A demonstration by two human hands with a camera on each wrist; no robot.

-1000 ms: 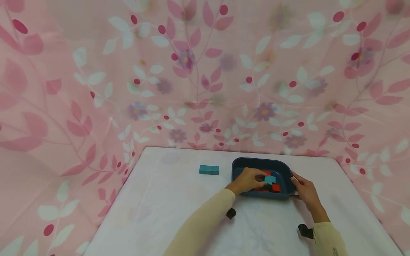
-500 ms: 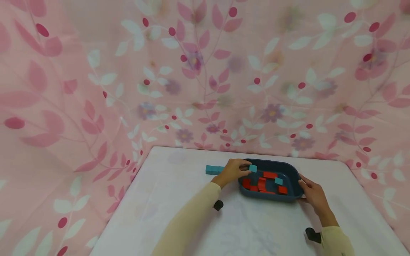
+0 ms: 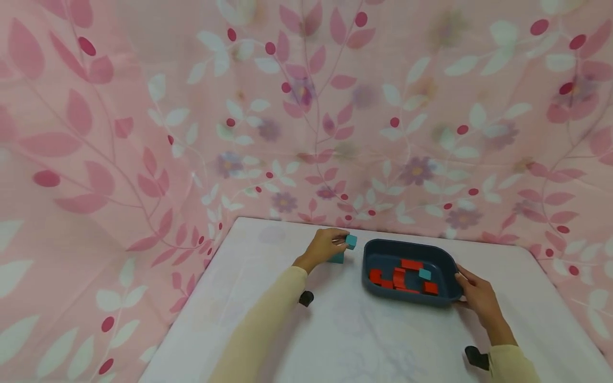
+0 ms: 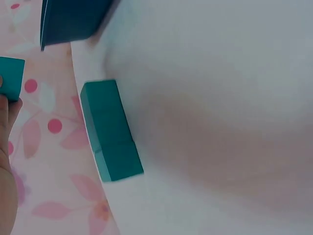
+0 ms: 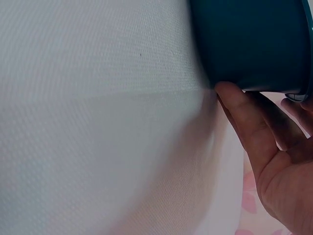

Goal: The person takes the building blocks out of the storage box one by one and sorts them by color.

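My left hand (image 3: pixel 322 247) pinches a teal cube (image 3: pixel 351 242) between thumb and fingertips, raised over the back of the table. Just below it, two teal blocks (image 4: pixel 110 127) lie end to end on the white surface in the left wrist view; in the head view the hand hides most of them. My right hand (image 3: pixel 480 300) grips the right end of a dark blue rectangular dish (image 3: pixel 371 260), thumb at the rim and fingers below it. Inside the dish lie several red blocks, one of them a curved piece (image 3: pixel 399 278), and one teal block (image 3: pixel 424 274).
A white cloth (image 3: pixel 345 340) covers the table, whose back edge runs close behind the dish and blocks. Pink floral fabric (image 3: pixel 325 133) hangs behind and on both sides. Black camera mounts (image 3: pixel 306 298) stick out near both wrists.
My left hand has lifted the teal cube out of the dish and carried it left, over the teal blocks on the table. My right hand keeps its hold on the dish.
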